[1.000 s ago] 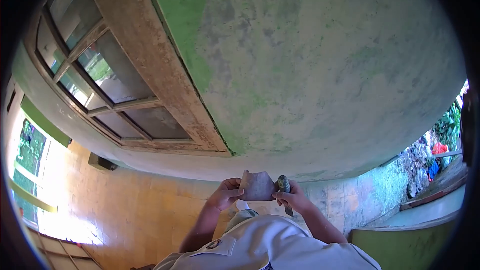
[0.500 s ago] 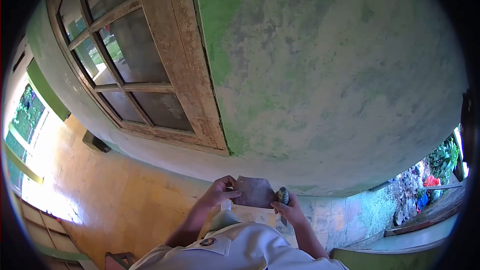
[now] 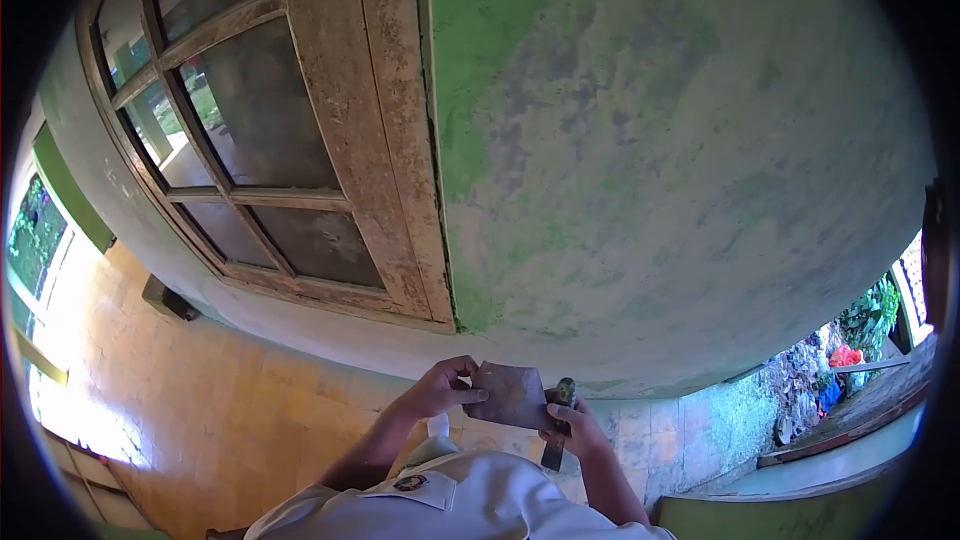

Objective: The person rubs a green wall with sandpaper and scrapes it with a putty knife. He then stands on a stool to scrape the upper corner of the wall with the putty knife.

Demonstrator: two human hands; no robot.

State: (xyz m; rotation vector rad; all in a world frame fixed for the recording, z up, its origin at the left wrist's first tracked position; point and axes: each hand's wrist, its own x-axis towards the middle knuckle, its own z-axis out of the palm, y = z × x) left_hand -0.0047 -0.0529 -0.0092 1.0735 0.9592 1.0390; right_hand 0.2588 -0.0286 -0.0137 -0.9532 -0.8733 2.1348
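Observation:
A brownish-grey sheet of sandpaper is held flat between both hands, in front of my chest. My left hand pinches its left edge with thumb and fingers. My right hand grips the right edge and also holds a scraper. The scraper's rounded handle points up past the fingers, and its dark flat blade sticks out below the hand. Part of the scraper is covered by the fingers.
A wall with worn green and grey paint rises ahead. At left is a wooden-framed window with glass panes. Orange-brown floor tiles spread to the left, with a dark block by the wall. A red object lies outside at right.
The sandpaper has tilted, its right side lower. The scraper has turned a little in the right hand, showing more of its blade. The camera view has shifted slightly.

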